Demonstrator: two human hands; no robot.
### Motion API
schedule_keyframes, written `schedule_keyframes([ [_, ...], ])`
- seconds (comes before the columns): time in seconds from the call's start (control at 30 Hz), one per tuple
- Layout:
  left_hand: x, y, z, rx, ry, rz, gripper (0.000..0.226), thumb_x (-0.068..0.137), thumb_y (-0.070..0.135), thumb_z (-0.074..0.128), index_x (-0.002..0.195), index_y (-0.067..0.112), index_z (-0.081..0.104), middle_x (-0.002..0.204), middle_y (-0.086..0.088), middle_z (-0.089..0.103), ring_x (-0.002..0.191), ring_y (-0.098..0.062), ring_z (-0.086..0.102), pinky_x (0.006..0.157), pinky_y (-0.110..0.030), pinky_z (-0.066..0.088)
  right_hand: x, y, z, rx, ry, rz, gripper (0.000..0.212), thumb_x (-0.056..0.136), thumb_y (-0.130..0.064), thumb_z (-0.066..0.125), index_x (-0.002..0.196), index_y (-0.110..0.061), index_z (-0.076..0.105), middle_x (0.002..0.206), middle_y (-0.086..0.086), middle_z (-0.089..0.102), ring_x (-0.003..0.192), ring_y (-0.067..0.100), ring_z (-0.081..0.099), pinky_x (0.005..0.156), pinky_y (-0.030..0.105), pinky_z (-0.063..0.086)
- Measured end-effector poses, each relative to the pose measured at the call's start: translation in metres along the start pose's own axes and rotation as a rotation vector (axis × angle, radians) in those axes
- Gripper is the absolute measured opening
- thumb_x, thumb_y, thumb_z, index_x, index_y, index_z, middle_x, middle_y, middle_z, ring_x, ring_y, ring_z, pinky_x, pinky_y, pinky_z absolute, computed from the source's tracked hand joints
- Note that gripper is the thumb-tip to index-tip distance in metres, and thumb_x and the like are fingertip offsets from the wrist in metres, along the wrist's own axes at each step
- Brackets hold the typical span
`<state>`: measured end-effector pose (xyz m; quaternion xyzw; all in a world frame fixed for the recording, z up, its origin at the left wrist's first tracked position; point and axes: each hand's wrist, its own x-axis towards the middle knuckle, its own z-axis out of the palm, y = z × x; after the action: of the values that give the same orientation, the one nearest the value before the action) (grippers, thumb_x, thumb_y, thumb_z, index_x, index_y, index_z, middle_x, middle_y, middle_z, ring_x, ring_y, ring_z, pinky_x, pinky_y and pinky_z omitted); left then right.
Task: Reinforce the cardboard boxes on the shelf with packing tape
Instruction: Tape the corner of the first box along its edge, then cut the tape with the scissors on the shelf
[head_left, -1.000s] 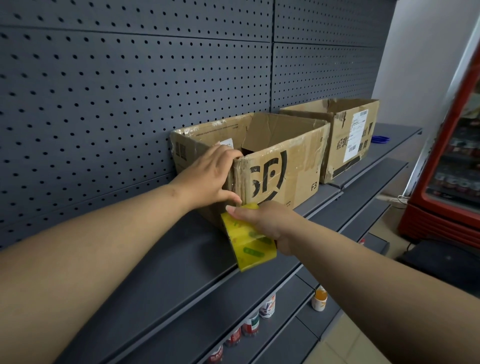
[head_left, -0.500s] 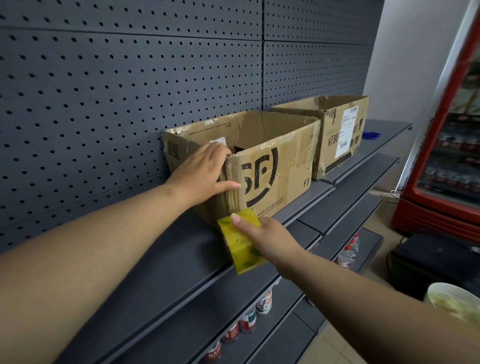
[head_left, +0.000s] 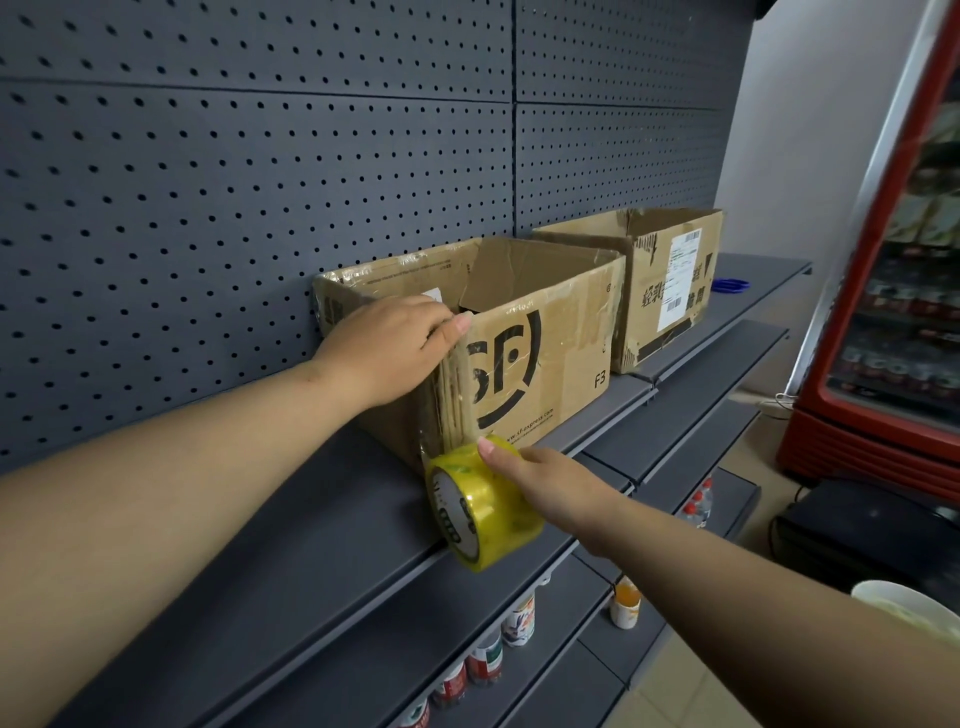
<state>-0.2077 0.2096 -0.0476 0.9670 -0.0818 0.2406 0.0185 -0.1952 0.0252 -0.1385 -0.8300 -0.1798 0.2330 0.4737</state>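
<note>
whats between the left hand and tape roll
In the head view, a clear tape strip runs down the corner of the near box, from the left hand to the tape roll.

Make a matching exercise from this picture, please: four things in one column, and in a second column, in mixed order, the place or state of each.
Column A
1. left hand
2. right hand
3. far box
4. bottles

Column B
a. carries a white label
b. stand on a lower shelf
c. holds the yellow tape roll
d. presses on the corner of the near box

Pairs: 1-d, 2-c, 3-a, 4-b
</note>
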Motion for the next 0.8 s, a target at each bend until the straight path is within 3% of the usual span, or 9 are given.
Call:
schedule_keyframes([
  [0.1, 0.004, 0.003, 0.000, 0.072, 0.039, -0.011, 0.083, 0.084, 0.064, 0.002, 0.096, 0.012, 0.065, 0.093, 0.000, 0.062, 0.092, -0.020, 0.057, 0.080, -0.035, 0.045, 0.003, -0.001, -0.004, -0.071, -0.005, -0.012, 0.082, 0.078, -0.073, 0.037, 0.131, -0.012, 0.048, 0.132, 0.006, 0.052, 0.117, 0.023, 0.051, 0.101, 0.036, 0.040],
  [0.17, 0.005, 0.005, -0.001, 0.118, 0.077, -0.026, 0.078, 0.086, 0.060, 0.003, 0.092, 0.013, 0.066, 0.089, 0.001, 0.061, 0.089, -0.021, 0.058, 0.075, -0.032, 0.044, 0.003, -0.004, -0.009, -0.084, 0.002, -0.033, 0.082, 0.080, -0.073, 0.033, 0.132, -0.011, 0.048, 0.133, 0.008, 0.051, 0.119, 0.023, 0.050, 0.100, 0.035, 0.040],
  [0.23, 0.007, 0.008, -0.004, 0.170, 0.109, -0.034, 0.074, 0.089, 0.056, 0.007, 0.091, 0.014, 0.067, 0.094, 0.000, 0.064, 0.093, -0.022, 0.059, 0.079, -0.033, 0.043, 0.003, -0.008, -0.017, -0.089, 0.043, -0.081, 0.077, 0.084, -0.070, 0.028, 0.124, -0.010, 0.054, 0.122, 0.009, 0.058, 0.111, 0.024, 0.055, 0.097, 0.036, 0.042],
  [0.3, 0.012, 0.014, -0.009, 0.199, 0.135, -0.038, 0.068, 0.091, 0.054, 0.009, 0.087, 0.015, 0.065, 0.091, 0.000, 0.063, 0.092, -0.021, 0.058, 0.080, -0.033, 0.039, 0.006, -0.013, -0.031, -0.118, 0.129, -0.145, 0.070, 0.089, -0.064, 0.024, 0.110, -0.007, 0.059, 0.101, 0.009, 0.065, 0.096, 0.023, 0.060, 0.090, 0.039, 0.047],
  [0.47, 0.043, 0.046, -0.012, 0.170, 0.175, 0.004, 0.058, 0.099, 0.046, 0.017, 0.098, 0.013, 0.064, 0.097, -0.001, 0.063, 0.094, -0.020, 0.056, 0.080, -0.031, 0.037, 0.026, -0.009, -0.091, -0.274, 0.433, -0.249, 0.046, 0.096, -0.049, 0.034, 0.111, -0.011, 0.057, 0.092, 0.002, 0.062, 0.087, 0.019, 0.058, 0.073, 0.033, 0.047],
  [0.63, 0.101, 0.101, 0.003, 0.195, 0.164, 0.062, 0.056, 0.096, 0.050, 0.016, 0.109, 0.018, 0.060, 0.110, 0.001, 0.062, 0.104, -0.018, 0.054, 0.099, -0.034, 0.035, 0.058, 0.016, -0.174, -0.323, 0.672, -0.226, 0.040, 0.095, -0.041, 0.042, 0.122, -0.015, 0.053, 0.114, 0.002, 0.061, 0.097, 0.017, 0.056, 0.077, 0.031, 0.046],
  [0.8, 0.177, 0.147, 0.043, 0.272, 0.101, 0.083, 0.059, 0.096, 0.054, 0.016, 0.128, 0.018, 0.050, 0.130, -0.002, 0.054, 0.125, -0.019, 0.045, 0.114, -0.038, 0.017, 0.097, 0.053, -0.269, -0.424, 0.768, -0.165, 0.044, 0.094, -0.039, 0.044, 0.130, -0.013, 0.049, 0.131, 0.010, 0.053, 0.116, 0.027, 0.051, 0.094, 0.043, 0.046],
])
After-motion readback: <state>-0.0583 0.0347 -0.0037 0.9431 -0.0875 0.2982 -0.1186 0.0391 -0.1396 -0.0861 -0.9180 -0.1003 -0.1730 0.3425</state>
